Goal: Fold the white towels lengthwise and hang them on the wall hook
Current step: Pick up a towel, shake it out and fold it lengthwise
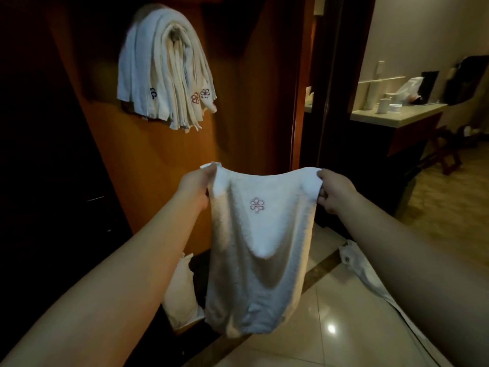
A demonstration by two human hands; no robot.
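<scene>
Far left is deep shadow, a dark cabinet front (53, 181) barely readable. Just right of it, high on the orange wooden wall (164, 160), a thick bundle of hung towels (164, 67) drapes over what must be the hook, though the hook itself is hidden under the cloth; small flower emblems show near the lower ends, one dark, two reddish.

Coming nearer, the left hand (195, 186) is closed on the top left corner of a white towel (259, 250), fingers pinched tight over the fabric. The towel hangs spread between both hands in the middle of the scene, below and to the right of the bundle, top edge sagging a little, a pink flower emblem (257, 205) just under that edge, the lower part dropping in soft folds above the glossy tiled floor (330, 313). Behind its lower left, a pale cloth heap (180, 292) sits on the floor by the wall.

The right hand (334, 192) grips the top right corner, fingers curled shut on it. Near right, more white fabric (362, 271) lies beside the forearm. Far right, through the doorway, a lit countertop (397, 115) carries cups and bottles, too small to tell apart
</scene>
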